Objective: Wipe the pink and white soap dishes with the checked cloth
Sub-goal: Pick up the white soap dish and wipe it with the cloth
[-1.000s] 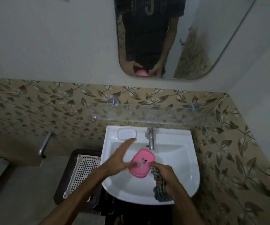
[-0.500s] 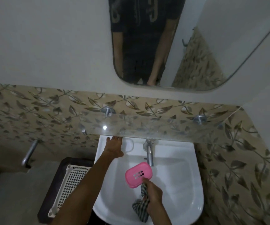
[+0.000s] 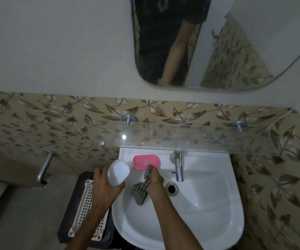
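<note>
Far left: a metal bar handle (image 3: 44,167) on the leaf-patterned tile wall (image 3: 37,123). Next, a white perforated plastic basket (image 3: 87,204) lies on a dark stand (image 3: 77,179) beside the basin. Left hand (image 3: 105,188) grips the white soap dish (image 3: 118,172), smooth, rounded and oval, tilted, raised over the left rim of the white ceramic sink (image 3: 208,213). Just right of it, the pink soap dish (image 3: 146,162), glossy plastic, a rounded rectangle, sits on the sink's back ledge under the clear glass shelf (image 3: 181,138). Right hand (image 3: 154,179) has fingertips on the pink dish's front edge and clutches the checked cloth (image 3: 141,192), which hangs crumpled and limp into the bowl. Further right: chrome tap (image 3: 179,166), round metal drain (image 3: 171,188). Above, a rounded mirror (image 3: 217,51).
</note>
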